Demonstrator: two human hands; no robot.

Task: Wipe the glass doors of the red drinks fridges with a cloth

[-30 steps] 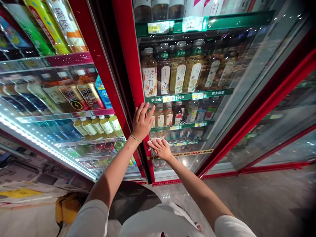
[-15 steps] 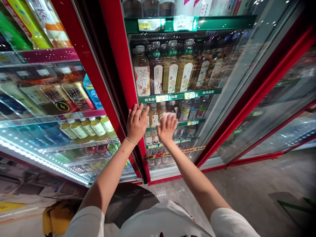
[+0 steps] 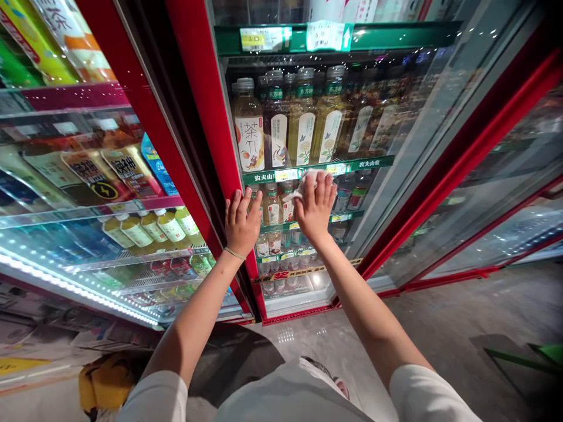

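Note:
My left hand (image 3: 243,225) lies with its fingers spread on the red door frame (image 3: 215,135) and the edge of the glass, holding nothing. To its right, my right hand (image 3: 315,205) presses a crumpled white tissue (image 3: 307,180) flat against the glass door of the drinks cooler. Part of the tissue shows beyond the thumb and fingertips; the rest is hidden under the hand. Behind the glass, bottles of tea (image 3: 305,126) stand in a row above a green shelf edge (image 3: 378,163), with smaller bottles on the shelves below.
On the left stands another cooler with bottles (image 3: 136,231) on lit shelves. A red frame (image 3: 457,158) runs along the right side. A yellow and black object (image 3: 108,384) lies at the lower left, and a green bar (image 3: 519,358) is near the floor (image 3: 440,328) at the right.
My right hand and the tissue have moved up and to the right across the glass. My left hand stays on the frame. The view has shifted slightly.

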